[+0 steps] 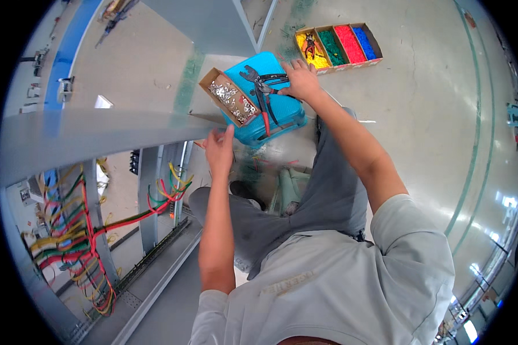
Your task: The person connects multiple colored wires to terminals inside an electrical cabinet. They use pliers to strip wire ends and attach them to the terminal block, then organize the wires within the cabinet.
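Note:
My right hand (300,80) lies over the black handles of a pair of crimping pliers (258,80), its fingers spread. Those pliers rest on a bright blue stool or box (288,118). Beside them is a second hand tool with a red handle (266,122). On the left part of the blue top a small cardboard box (214,78) holds many silvery metal terminals (225,94). My left hand (218,150) is raised just below that box, next to the grey cabinet frame (126,135). Its thumb and fingers are apart, and some fingertips are hard to make out.
A divided cardboard tray (342,68) on the floor holds yellow, green, red and blue small parts, with cutters (309,45) on the yellow ones. Bundled red, yellow and green wires (92,230) run inside the cabinet at left. Wire scraps lie near my feet.

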